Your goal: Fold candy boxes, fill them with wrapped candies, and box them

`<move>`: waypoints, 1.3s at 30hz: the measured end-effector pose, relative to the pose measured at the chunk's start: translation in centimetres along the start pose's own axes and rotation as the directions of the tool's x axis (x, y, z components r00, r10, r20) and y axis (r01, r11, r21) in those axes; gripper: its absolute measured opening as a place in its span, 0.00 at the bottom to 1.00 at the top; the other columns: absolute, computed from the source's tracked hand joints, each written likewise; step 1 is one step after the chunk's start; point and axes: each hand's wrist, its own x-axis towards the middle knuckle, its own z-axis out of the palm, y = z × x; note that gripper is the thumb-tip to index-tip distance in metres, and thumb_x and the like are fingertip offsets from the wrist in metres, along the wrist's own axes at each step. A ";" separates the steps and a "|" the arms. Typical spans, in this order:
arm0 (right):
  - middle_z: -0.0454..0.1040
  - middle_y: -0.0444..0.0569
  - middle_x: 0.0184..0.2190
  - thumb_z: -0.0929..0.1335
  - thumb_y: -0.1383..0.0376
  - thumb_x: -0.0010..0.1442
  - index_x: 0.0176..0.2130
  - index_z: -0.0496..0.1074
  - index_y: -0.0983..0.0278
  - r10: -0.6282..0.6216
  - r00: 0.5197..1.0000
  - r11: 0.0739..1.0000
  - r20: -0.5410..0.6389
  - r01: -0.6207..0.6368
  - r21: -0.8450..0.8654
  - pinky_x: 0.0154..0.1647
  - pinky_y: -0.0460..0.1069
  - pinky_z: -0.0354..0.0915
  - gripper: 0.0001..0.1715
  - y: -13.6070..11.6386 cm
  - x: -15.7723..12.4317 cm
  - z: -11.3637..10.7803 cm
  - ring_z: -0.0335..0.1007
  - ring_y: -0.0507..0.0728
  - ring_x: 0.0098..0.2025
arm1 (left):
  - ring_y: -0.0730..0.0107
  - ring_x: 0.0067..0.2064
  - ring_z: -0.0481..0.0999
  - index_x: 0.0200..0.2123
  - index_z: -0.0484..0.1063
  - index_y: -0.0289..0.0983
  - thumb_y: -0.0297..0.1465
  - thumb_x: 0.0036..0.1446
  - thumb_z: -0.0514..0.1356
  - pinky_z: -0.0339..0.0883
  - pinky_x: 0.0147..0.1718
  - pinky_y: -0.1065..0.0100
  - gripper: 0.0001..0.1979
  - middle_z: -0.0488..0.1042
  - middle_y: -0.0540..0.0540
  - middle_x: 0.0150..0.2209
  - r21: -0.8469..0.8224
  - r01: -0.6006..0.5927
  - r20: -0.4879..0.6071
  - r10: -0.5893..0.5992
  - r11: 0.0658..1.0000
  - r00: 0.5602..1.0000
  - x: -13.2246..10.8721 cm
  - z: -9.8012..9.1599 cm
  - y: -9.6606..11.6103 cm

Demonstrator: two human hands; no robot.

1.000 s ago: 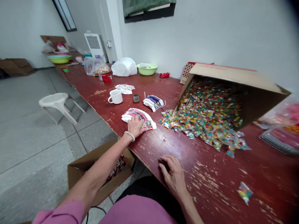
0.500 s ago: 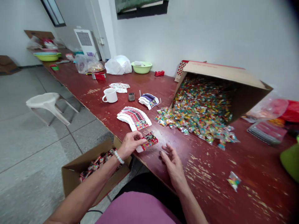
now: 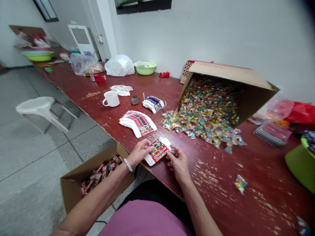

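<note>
A small printed candy box (image 3: 158,150), red with colourful print and white flaps, is held over the near edge of the table. My left hand (image 3: 141,151) pinches its left side between thumb and fingers. On its right side, the thumb and fingers of my right hand (image 3: 179,162) grip the edge. Just beyond lies a fanned stack of flat red-and-white boxes (image 3: 138,123). A large cardboard carton (image 3: 228,73) tipped on its side spills small clear packets of coloured candy (image 3: 209,114) onto the table.
Below the table edge on the left stands an open carton (image 3: 71,193) of red boxes. A white mug (image 3: 111,99), a small dark device (image 3: 134,100) and a purple-printed stack (image 3: 154,104) lie farther back. One candy packet (image 3: 240,184) lies at right, near a green basin (image 3: 301,165).
My right hand has moved to the box and taken its right edge. The box now shows its printed face and white flaps more fully. The view has shifted slightly.
</note>
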 end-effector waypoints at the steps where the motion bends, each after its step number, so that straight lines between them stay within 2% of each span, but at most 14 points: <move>1: 0.70 0.41 0.27 0.73 0.53 0.46 0.47 0.68 0.64 -0.002 1.000 1.000 -0.012 0.001 -0.020 0.14 0.41 0.58 0.31 0.2 0.2 0.1 0.66 0.50 0.22 | 0.78 0.20 0.62 0.28 0.65 0.37 0.40 0.48 0.65 0.52 0.19 0.76 0.14 0.64 0.57 0.19 0.001 -0.008 -0.013 0.008 1.000 1.000 0.1 -0.2 0.0; 5: 0.70 0.40 0.26 0.72 0.55 0.47 0.47 0.68 0.65 -0.030 0.999 0.994 -0.028 0.027 -0.102 0.13 0.42 0.56 0.30 0.8 1.1 0.3 0.64 0.50 0.20 | 0.78 0.24 0.61 0.28 0.64 0.37 0.38 0.49 0.64 0.53 0.22 0.76 0.14 0.64 0.56 0.23 0.003 -0.055 -0.133 0.055 0.998 0.990 0.7 -1.9 0.4; 9: 0.74 0.51 0.39 0.74 0.56 0.46 0.46 0.72 0.64 -0.142 0.988 0.969 -0.057 0.127 -0.212 0.25 0.47 0.66 0.29 0.2 1.0 -0.2 0.68 0.52 0.27 | 0.78 0.24 0.62 0.29 0.64 0.37 0.39 0.50 0.65 0.53 0.23 0.75 0.15 0.64 0.56 0.24 -0.011 -0.071 -0.167 0.068 0.997 0.984 0.0 -3.2 1.5; 12: 0.73 0.52 0.43 0.71 0.52 0.53 0.50 0.72 0.63 -0.171 0.985 0.963 0.015 0.171 -0.209 0.28 0.48 0.67 0.28 -1.4 -0.4 -0.4 0.69 0.54 0.30 | 0.78 0.24 0.63 0.29 0.64 0.37 0.39 0.50 0.66 0.55 0.23 0.75 0.16 0.66 0.56 0.23 -0.068 -0.032 -0.053 0.028 0.997 0.998 -1.9 -2.4 2.3; 14: 0.75 0.49 0.39 0.68 0.51 0.59 0.50 0.72 0.61 -0.129 0.982 0.987 0.140 0.141 -0.075 0.29 0.48 0.67 0.25 -2.7 -1.6 -0.5 0.70 0.54 0.30 | 0.78 0.24 0.66 0.30 0.65 0.36 0.38 0.50 0.67 0.58 0.24 0.76 0.15 0.68 0.55 0.25 -0.178 0.068 0.123 -0.046 0.982 0.991 -3.5 -1.1 2.6; 16: 0.76 0.47 0.35 0.68 0.51 0.61 0.47 0.73 0.61 -0.103 0.966 0.994 0.237 0.092 0.056 0.32 0.48 0.68 0.20 -3.7 -2.9 -0.6 0.71 0.54 0.31 | 0.74 0.28 0.73 0.37 0.69 0.35 0.37 0.50 0.67 0.63 0.28 0.73 0.15 0.74 0.50 0.31 -0.309 0.240 0.386 -0.109 0.921 0.916 -4.9 0.3 2.8; 19: 0.76 0.45 0.30 0.69 0.52 0.60 0.41 0.74 0.62 -0.055 0.937 0.992 0.345 0.013 0.123 0.31 0.47 0.67 0.17 -4.7 -4.2 -1.0 0.70 0.53 0.28 | 0.60 0.36 0.80 0.46 0.72 0.33 0.37 0.47 0.68 0.69 0.36 0.65 0.23 0.78 0.38 0.42 -0.393 0.490 0.728 -0.063 0.778 0.683 -6.1 2.0 2.7; 21: 0.74 0.44 0.29 0.70 0.53 0.60 0.39 0.73 0.62 -0.038 0.907 0.987 0.420 -0.032 0.158 0.30 0.46 0.67 0.15 -4.8 -4.7 -1.1 0.70 0.51 0.27 | 0.55 0.36 0.81 0.44 0.75 0.31 0.39 0.46 0.69 0.71 0.38 0.61 0.24 0.80 0.35 0.40 -0.387 0.574 0.831 0.003 0.721 0.556 -6.4 2.6 2.6; 23: 0.73 0.43 0.28 0.71 0.53 0.59 0.38 0.71 0.61 -0.042 0.882 0.973 0.469 -0.070 0.219 0.29 0.46 0.68 0.15 -4.8 -5.1 -1.1 0.70 0.51 0.26 | 0.55 0.32 0.81 0.39 0.77 0.31 0.42 0.44 0.69 0.71 0.34 0.61 0.23 0.81 0.36 0.35 -0.386 0.587 0.861 0.050 0.711 0.506 -6.5 2.8 2.4; 28: 0.74 0.44 0.34 0.69 0.51 0.60 0.53 0.65 0.56 -0.046 0.852 0.962 0.521 -0.103 0.254 0.24 0.48 0.69 0.25 -5.0 -5.8 -1.1 0.70 0.51 0.23 | 0.56 0.31 0.80 0.37 0.78 0.31 0.45 0.37 0.73 0.70 0.29 0.66 0.27 0.81 0.37 0.32 -0.421 0.486 0.818 0.089 0.766 0.569 -6.5 2.8 2.1; 32: 0.72 0.48 0.47 0.72 0.58 0.58 0.58 0.61 0.55 -0.201 0.897 0.970 0.394 0.127 0.208 0.46 0.50 0.69 0.31 -5.5 -6.4 -1.6 0.72 0.55 0.45 | 0.58 0.30 0.80 0.44 0.76 0.31 0.46 0.35 0.74 0.70 0.29 0.66 0.35 0.80 0.38 0.32 -0.447 0.448 0.785 0.099 0.774 0.612 -6.6 2.9 2.5; 35: 0.69 0.51 0.51 0.70 0.60 0.60 0.60 0.57 0.56 -0.286 0.900 0.958 0.328 0.279 0.068 0.46 0.52 0.69 0.33 -5.6 -7.0 -2.2 0.70 0.57 0.46 | 0.59 0.31 0.80 0.46 0.75 0.32 0.46 0.36 0.74 0.70 0.33 0.65 0.35 0.80 0.40 0.32 -0.452 0.429 0.753 0.076 0.782 0.654 -6.7 3.0 2.9; 37: 0.68 0.52 0.50 0.70 0.63 0.59 0.58 0.61 0.57 -0.427 0.876 0.872 0.226 0.465 -0.153 0.46 0.55 0.68 0.28 -5.8 -7.5 -2.5 0.68 0.59 0.45 | 0.60 0.32 0.79 0.46 0.75 0.33 0.47 0.38 0.73 0.70 0.35 0.65 0.34 0.79 0.41 0.32 -0.453 0.411 0.725 0.059 0.792 0.686 -6.9 3.0 3.1; 39: 0.68 0.53 0.48 0.69 0.67 0.59 0.52 0.66 0.58 -0.591 0.778 0.672 0.215 0.622 -0.402 0.47 0.56 0.66 0.21 -6.1 -8.0 -2.7 0.66 0.61 0.46 | 0.63 0.31 0.77 0.43 0.75 0.32 0.49 0.39 0.71 0.69 0.35 0.65 0.32 0.78 0.42 0.30 -0.430 0.395 0.714 0.038 0.812 0.699 -6.9 3.1 3.2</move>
